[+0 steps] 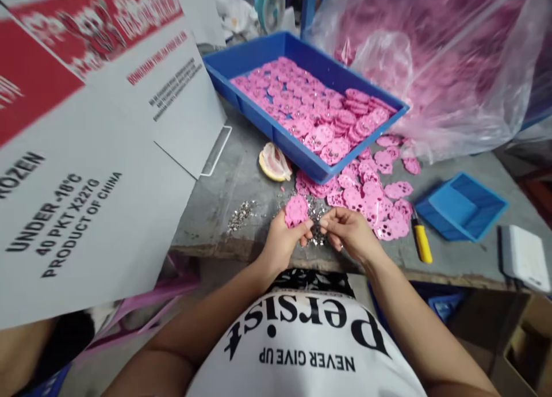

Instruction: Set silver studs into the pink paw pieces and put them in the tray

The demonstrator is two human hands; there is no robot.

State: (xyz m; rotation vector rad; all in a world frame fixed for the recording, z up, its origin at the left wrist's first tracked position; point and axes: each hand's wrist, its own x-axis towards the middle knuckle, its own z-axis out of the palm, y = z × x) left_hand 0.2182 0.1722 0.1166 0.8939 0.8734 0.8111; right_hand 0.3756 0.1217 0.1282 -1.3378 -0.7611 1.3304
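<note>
My left hand (282,239) is closed on a pink lacy plastic piece (296,209), thumb over its lower edge. Close by on the right, my right hand (351,231) has thumb and fingertips pinched together; anything between them is too small to make out. Under and between both hands lie small shiny metal bits (318,236), with a second small heap of bits (241,215) to the left. Just beyond my hands, loose pink pieces (371,204) spread over the grey table (215,213). Many similar pink pieces fill the large blue tray (271,131).
A cut citrus fruit (275,162) sits beside the tray. To the right are a yellow-handled tool (422,244), a small blue bin (463,204) and a white box-shaped object (524,258). A big carton (107,155) stands left; a clear bag (457,69) of pink pieces stands behind.
</note>
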